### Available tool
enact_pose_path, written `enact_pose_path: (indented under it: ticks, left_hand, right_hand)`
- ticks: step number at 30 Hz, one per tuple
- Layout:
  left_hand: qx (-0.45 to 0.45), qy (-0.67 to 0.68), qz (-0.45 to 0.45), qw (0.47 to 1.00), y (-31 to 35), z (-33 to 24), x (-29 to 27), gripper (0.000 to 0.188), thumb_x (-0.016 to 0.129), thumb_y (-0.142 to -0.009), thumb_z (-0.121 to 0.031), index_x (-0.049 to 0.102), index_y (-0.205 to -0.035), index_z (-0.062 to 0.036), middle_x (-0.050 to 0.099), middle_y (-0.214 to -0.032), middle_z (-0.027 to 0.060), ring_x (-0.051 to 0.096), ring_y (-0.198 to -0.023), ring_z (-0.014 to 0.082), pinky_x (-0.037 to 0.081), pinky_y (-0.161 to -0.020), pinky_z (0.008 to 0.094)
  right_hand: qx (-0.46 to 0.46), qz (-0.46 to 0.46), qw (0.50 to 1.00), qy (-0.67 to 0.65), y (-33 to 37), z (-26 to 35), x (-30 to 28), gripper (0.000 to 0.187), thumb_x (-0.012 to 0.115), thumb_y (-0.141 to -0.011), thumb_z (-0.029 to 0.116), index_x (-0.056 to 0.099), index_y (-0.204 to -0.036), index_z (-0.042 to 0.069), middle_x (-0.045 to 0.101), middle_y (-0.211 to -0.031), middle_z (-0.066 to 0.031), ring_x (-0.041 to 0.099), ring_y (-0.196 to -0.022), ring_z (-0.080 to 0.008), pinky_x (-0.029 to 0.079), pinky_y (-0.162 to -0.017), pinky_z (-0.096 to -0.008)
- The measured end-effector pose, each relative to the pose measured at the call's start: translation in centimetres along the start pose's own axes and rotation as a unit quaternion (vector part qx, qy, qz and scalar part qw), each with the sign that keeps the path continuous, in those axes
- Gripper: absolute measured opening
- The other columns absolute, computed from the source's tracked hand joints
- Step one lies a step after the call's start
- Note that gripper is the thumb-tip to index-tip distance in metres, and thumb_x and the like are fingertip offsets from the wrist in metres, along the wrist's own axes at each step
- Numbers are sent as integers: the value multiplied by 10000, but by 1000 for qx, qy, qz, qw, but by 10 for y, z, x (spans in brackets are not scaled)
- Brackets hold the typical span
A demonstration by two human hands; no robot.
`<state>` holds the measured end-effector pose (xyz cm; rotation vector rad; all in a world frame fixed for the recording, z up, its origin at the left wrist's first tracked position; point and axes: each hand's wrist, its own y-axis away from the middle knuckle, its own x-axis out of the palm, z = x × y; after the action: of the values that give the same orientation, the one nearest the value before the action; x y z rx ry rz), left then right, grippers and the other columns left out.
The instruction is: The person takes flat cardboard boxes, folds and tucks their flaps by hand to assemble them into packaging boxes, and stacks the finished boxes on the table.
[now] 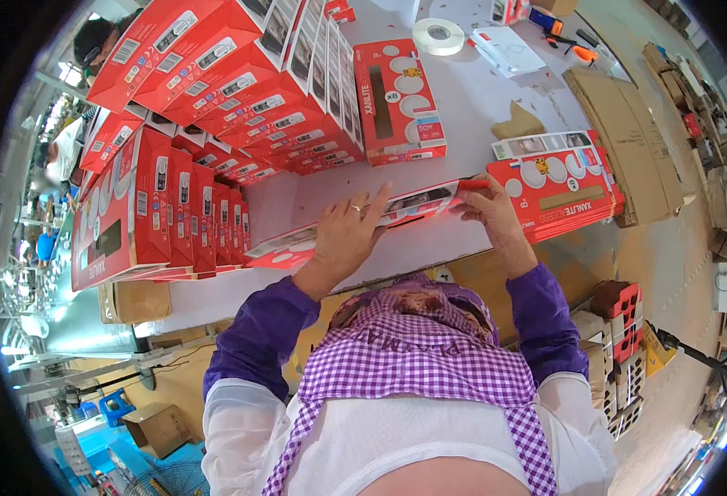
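Note:
A slim red-and-white carton (419,201) stands on its long edge near the front of the table, its narrow side with a picture strip facing up. My left hand (345,237), a ring on one finger, lies across its middle and grips it, hiding part of it. At its right end my right hand (489,211) is closed on the end flap with fingertips and thumb. Just right of that hand lies a flat red carton (558,186) with white circles and a window. Beyond my hands a filled-out red carton (400,103) stands upright.
Tall stacks of red cartons (256,91) rise at the left, with a row of upright cartons (144,202) before them. Flattened brown cardboard (628,145) lies at the right. Farther back are a tape roll (438,36), white papers (507,51) and an orange-handled tool (583,54).

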<state>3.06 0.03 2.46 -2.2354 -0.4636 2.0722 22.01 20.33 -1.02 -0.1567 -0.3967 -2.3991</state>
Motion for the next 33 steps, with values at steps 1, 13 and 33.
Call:
enact_pose_path:
  ticks: [1, 13, 33]
  left_hand:
    - [6, -11, -1, 1000, -1, -5, 0, 817, 755, -713, -276, 380, -1426, -137, 556, -1139, 118, 575, -928, 288, 447, -756, 423]
    - [56, -101, -3, 993, 16, -55, 84, 862, 729, -699, -294, 345, -1418, -14, 513, -1270, 144, 531, -1101, 284, 407, -893, 457]
    - [-174, 605, 2, 777, 6, 30, -35, 741, 744, -822, -191, 329, -1418, -44, 487, -1335, 103, 491, -1209, 198, 426, -1001, 341]
  right_hand:
    - [30, 20, 999, 5, 3, 8, 0, 296, 692, -850, 222, 602, -1034, 8, 673, -878, -70, 566, -549, -97, 444, -517, -212]
    - [206, 1, 970, 133, 24, -27, -23, 326, 648, -896, 346, 600, -883, 24, 557, -566, -24, 454, -372, -92, 338, -355, -252]
    - [-107, 15, 968, -227, 5, 53, 64, 367, 576, -933, 306, 478, -1183, 55, 602, -1084, -73, 635, -908, -170, 497, -826, -309]
